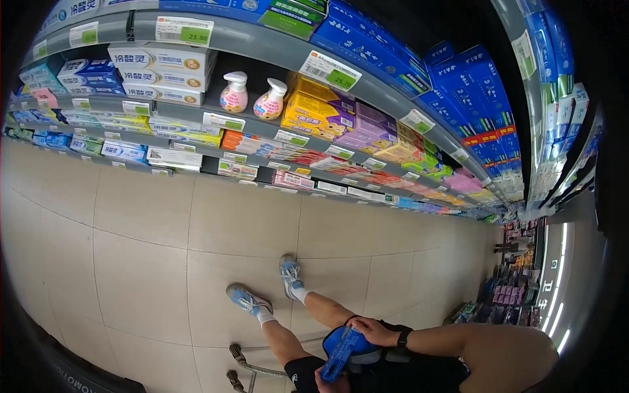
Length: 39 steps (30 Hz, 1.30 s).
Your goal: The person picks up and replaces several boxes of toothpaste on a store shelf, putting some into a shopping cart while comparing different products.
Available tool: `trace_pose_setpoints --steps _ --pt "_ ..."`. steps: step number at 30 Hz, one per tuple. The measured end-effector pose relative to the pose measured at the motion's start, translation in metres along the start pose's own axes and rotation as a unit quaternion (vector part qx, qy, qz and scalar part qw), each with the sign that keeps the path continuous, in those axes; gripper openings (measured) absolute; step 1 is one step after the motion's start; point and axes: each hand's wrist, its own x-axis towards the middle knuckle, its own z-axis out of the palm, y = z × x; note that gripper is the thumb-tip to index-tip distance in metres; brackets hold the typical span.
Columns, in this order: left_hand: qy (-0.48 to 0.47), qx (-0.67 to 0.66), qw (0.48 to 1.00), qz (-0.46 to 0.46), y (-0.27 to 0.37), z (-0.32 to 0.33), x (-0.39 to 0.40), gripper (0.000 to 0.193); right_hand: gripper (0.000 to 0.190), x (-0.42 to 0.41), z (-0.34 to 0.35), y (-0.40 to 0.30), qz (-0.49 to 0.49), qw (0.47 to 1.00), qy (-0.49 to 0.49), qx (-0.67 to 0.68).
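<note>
A long blue box, toothpaste-like and printed, slants across my lap between both hands. My left hand holds its lower end, partly cut off by the frame's bottom edge. My right hand has its fingers on the upper end; a dark watch is on that wrist. Behind the box, a rounded blue and black item lies against my dark clothing; I cannot tell exactly what it is.
Ahead, shop shelving with price tags carries boxed toothpaste, two pump bottles and yellow boxes. My blue sneakers rest on the tiled floor. Metal tube legs stand near my leg. A black object bearing writing is at lower left.
</note>
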Motion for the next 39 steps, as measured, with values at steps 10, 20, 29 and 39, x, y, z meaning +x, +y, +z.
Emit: trace_pose_setpoints --steps 10,20,29,39 --pt "-0.029 0.067 0.996 -0.043 0.021 -0.008 -0.001 0.031 0.034 -0.004 0.006 -0.007 0.029 0.995 0.08 0.046" --pt "-0.24 0.393 0.88 -0.119 0.065 0.087 -0.063 0.032 0.042 -0.026 -0.06 -0.154 -0.224 0.968 -0.116 0.012" --pt "-0.219 0.814 0.436 0.314 0.09 0.349 -0.159 0.055 0.047 -0.077 -0.144 -0.286 -0.41 0.907 0.078 0.058" --pt "-0.162 0.753 -0.174 0.613 0.103 0.601 -0.213 0.053 0.027 -0.1 -0.252 -0.091 -0.157 0.925 0.343 -0.054"
